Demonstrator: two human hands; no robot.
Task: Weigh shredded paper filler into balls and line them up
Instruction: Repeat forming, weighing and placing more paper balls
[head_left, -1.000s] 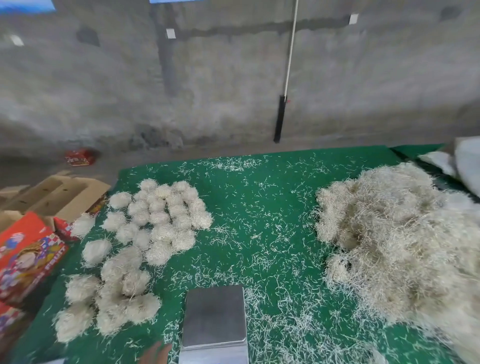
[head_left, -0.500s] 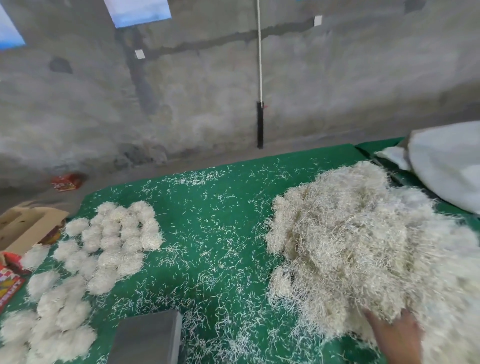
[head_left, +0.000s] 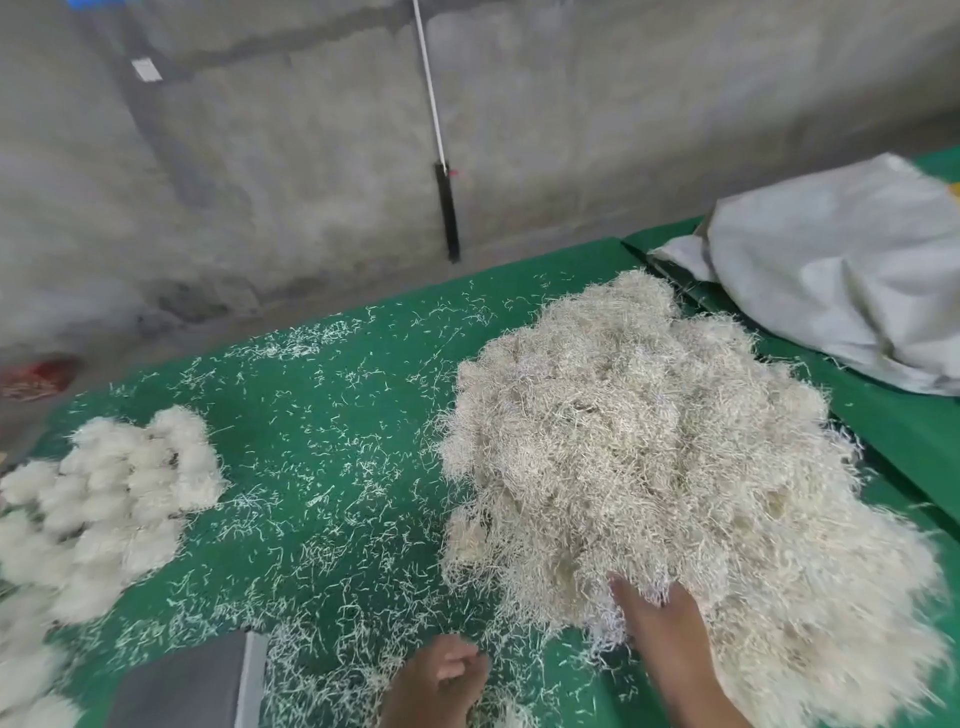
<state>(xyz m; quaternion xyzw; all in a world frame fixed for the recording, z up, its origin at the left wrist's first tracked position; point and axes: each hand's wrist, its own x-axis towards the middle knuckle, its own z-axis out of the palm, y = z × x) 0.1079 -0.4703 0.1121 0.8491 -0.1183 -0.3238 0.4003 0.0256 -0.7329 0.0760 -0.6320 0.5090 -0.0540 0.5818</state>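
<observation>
Right fingers (head_left: 631, 597) buried in shredded paper pile (head_left: 649, 441), left hand (head_left: 441, 680) loosely curled

My right hand (head_left: 657, 631) at lower right of frame, forearm angled up-left, fingertips out of sight, my left hand (head_left: 441, 680) at bottom centre, fingers loosely curled, holding nothing

Bare left hand (head_left: 436, 686), bare right hand (head_left: 660, 639), no sleeves
</observation>
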